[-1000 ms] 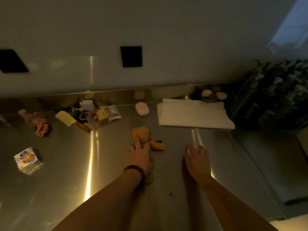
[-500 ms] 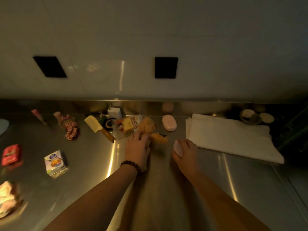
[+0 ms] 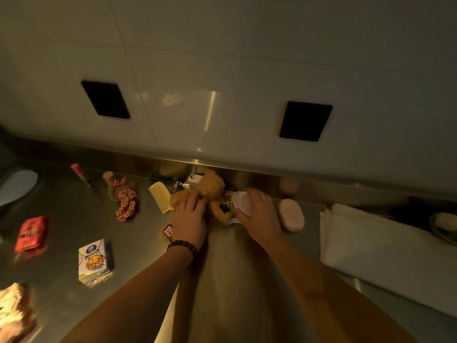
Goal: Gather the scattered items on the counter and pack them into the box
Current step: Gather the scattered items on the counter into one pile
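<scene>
Hands now at back wall | left hand [image 3: 189,219] pressing plush [image 3: 210,186] | right hand [image 3: 259,214] pinching pink case [image 3: 244,205] | gathering under way, box unseen

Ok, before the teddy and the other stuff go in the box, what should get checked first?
1. Left hand on the fuzzy yellow-brown teddy bear: ok, fingers rest on it.
2. Right hand holding something: ok, a small pale pink oval object sits in its fingers.
3. Box in sight: not ok, none shows in this view.
4. Nearby things out of the way: not ok, a pale yellow comb and a printed snack packet touch the bear.
5. Enough light: not ok, the steel counter is dim.
</scene>
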